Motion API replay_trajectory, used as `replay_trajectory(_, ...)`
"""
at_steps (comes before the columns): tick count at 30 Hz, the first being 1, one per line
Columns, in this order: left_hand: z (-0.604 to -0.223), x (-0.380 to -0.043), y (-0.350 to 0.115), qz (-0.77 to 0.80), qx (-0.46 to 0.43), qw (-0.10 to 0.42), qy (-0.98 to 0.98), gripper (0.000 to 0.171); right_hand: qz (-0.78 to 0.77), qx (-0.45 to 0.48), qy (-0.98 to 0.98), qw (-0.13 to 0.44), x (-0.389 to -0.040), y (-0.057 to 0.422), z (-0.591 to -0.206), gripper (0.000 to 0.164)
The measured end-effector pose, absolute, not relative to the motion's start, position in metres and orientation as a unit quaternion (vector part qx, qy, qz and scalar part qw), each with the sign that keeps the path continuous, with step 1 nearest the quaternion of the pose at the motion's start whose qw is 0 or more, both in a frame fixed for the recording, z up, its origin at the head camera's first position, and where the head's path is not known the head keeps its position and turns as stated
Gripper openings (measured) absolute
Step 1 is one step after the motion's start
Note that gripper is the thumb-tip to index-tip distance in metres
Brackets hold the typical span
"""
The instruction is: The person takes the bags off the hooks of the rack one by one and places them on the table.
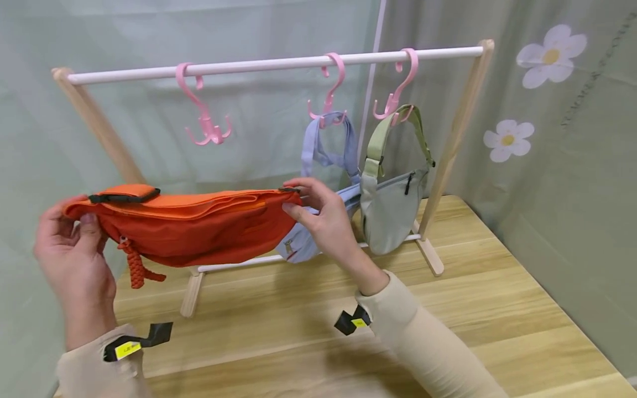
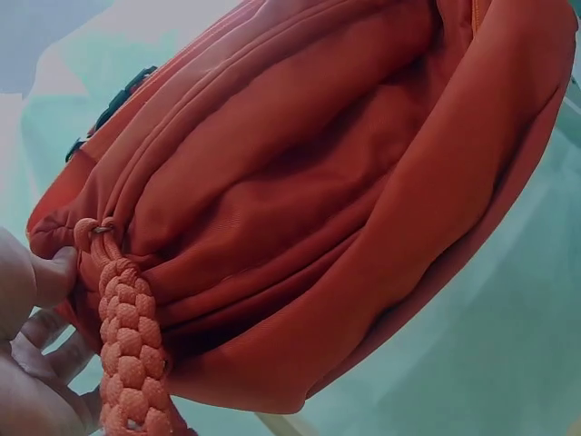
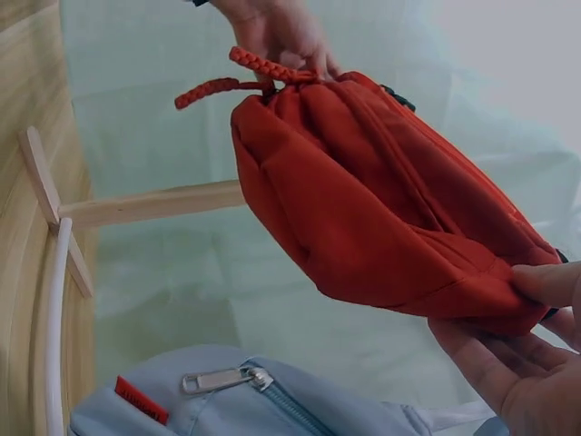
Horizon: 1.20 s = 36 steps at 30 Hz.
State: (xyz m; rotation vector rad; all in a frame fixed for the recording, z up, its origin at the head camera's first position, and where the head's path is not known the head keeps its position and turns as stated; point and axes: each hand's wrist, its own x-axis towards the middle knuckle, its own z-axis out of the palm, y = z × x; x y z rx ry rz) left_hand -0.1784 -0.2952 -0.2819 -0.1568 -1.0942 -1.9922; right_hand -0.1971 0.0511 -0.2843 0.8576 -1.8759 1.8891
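Observation:
An orange-red sling bag [image 1: 199, 229] is stretched level between both hands, in front of the rack. My left hand [image 1: 79, 260] pinches its left end, close to a black strap buckle [image 1: 124, 196] and a braided cord pull [image 1: 135, 265]. At the other end, my right hand [image 1: 323, 218] grips the bag's right tip between thumb and fingers. In the left wrist view the braided pull [image 2: 132, 345] dangles beside the left fingers. The right wrist view shows the bag's underside [image 3: 363, 236] with the right thumb on top and fingers below.
A white-barred wooden rack [image 1: 273, 65] stands on the wooden table [image 1: 298, 331]. From its bar hang a bare pink hook [image 1: 206, 121], a second pink hook [image 1: 333, 88] with a light blue bag [image 1: 303, 237], and a third [image 1: 403, 88] with a grey-green bag [image 1: 393, 215].

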Motion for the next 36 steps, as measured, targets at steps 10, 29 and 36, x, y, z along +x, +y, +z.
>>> replay_trajectory(10, -0.290, -0.171, -0.305, -0.795, -0.057, 0.421, -0.432, 0.031, 0.694, 0.291, -0.643, 0.144, -0.190, 0.043, -0.296, 0.035)
replay_trajectory(29, -0.308, -0.161, -0.325, -0.801, -0.013, 0.402, -0.443, 0.037, 0.708, 0.288, -0.637, 0.098, -0.185, 0.029, -0.323, 0.028)
replay_trajectory(36, -0.310, -0.159, -0.332, -0.805, -0.001, 0.399, -0.439, 0.037, 0.696, 0.300, -0.647, 0.081, -0.183, 0.026, -0.327, 0.028)
